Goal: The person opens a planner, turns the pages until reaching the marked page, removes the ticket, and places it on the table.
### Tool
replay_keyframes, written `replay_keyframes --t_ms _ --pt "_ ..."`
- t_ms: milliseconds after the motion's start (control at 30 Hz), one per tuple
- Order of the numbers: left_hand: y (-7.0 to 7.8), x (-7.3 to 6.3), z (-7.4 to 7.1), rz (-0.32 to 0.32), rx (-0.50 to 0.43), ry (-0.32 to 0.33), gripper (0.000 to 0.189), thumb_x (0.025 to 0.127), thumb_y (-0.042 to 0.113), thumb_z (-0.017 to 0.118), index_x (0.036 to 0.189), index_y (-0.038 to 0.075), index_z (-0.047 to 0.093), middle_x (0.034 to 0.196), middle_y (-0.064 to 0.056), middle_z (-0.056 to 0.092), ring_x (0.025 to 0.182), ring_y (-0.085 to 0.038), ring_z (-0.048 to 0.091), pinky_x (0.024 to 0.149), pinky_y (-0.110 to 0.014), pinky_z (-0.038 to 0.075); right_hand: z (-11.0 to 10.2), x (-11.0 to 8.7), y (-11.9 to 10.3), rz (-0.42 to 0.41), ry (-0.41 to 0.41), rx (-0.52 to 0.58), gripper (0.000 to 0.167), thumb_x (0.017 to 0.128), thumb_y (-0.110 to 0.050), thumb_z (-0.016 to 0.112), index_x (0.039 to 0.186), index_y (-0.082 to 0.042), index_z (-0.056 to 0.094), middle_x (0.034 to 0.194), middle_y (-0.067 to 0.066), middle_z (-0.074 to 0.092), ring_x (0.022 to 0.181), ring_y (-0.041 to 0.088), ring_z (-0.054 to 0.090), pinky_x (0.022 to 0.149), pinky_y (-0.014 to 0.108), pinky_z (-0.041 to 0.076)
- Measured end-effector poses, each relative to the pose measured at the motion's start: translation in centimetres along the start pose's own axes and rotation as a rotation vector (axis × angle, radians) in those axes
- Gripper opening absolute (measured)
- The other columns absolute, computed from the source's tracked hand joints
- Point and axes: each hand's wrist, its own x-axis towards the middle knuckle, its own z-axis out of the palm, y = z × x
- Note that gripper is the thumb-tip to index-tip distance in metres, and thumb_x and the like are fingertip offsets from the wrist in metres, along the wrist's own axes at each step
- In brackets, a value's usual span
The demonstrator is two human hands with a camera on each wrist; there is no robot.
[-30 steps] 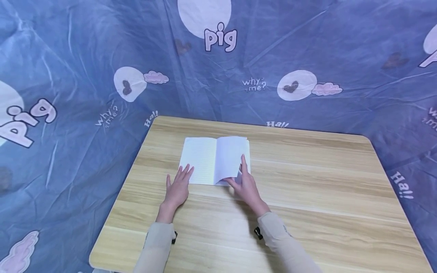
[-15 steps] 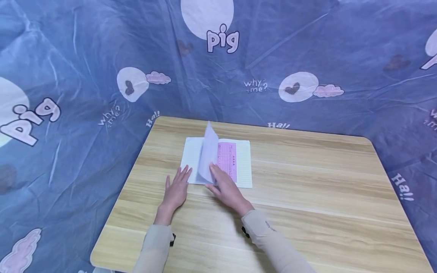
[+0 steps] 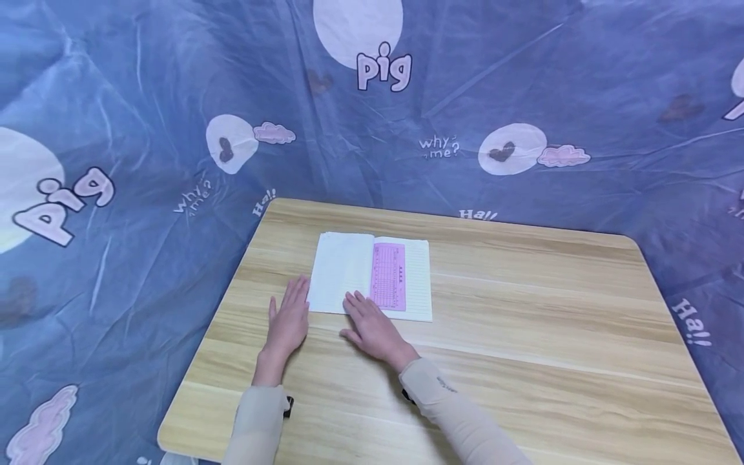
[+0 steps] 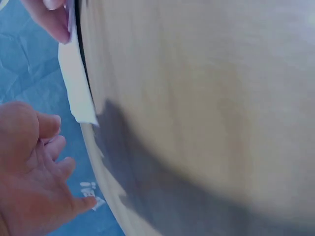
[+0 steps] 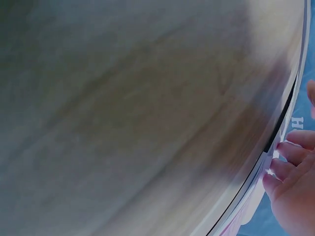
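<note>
An open notebook (image 3: 340,268) lies flat at the left of the table in the head view. On its ruled right page, along the fold, is a pink printed slip (image 3: 387,278). My right hand (image 3: 374,332) rests its straight fingertips on the lower edge of the left page, near the fold. By the notebook's left edge lies my left hand (image 3: 287,323), fingers extended; whether it touches the paper is unclear. The left wrist view shows the left hand (image 4: 29,167) with slightly bent fingers, apart from the white notebook (image 4: 76,83). In the right wrist view, the right hand (image 5: 295,184) meets the notebook's edge.
The wood-grain table (image 3: 552,336) extends widely to the right of the notebook. A blue printed cloth (image 3: 360,148) hangs behind and along the sides of the table.
The right hand has turned a lifted page from right to left, uncovering the pink slip, and the page now lies flat. The left hand has slid off the left page to its edge.
</note>
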Motion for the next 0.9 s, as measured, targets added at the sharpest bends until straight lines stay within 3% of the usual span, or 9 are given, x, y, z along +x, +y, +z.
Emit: replay_keyframes --t_ms 233,433,900 --pt "1.4 2.0 0.6 0.059 0.059 -0.109 0.057 0.104 0.023 0.046 0.157 0.014 0.025 0.163 -0.003 0.015 0.149 -0.031 0.009 0.110 -0.071 0.001 -0.2 0.0 -0.4 -0.016 -0.003 -0.036 0.068 0.099 -0.040 0.056 0.147 0.004 0.038 0.155 0.018 0.032 0.145 0.032 0.024 0.118 0.044 0.019" --pt "1.5 2.4 1.1 0.026 0.077 -0.217 0.060 0.104 0.028 0.045 0.158 0.015 0.021 0.164 -0.003 0.010 0.150 -0.029 0.002 0.109 -0.070 -0.006 -0.3 -0.1 -0.4 -0.028 -0.005 -0.070 0.067 0.099 -0.040 0.056 0.147 0.004 0.039 0.155 0.018 0.032 0.145 0.033 0.025 0.118 0.044 0.021" --pt "1.0 2.3 1.6 0.020 0.027 -0.210 0.060 0.105 0.029 0.046 0.158 0.017 0.020 0.164 -0.001 0.009 0.150 -0.026 -0.001 0.110 -0.068 -0.011 -0.8 -0.4 0.0 -0.019 0.000 -0.039 0.066 0.100 -0.039 0.055 0.148 0.003 0.038 0.157 0.017 0.030 0.146 0.031 0.023 0.118 0.045 0.021"
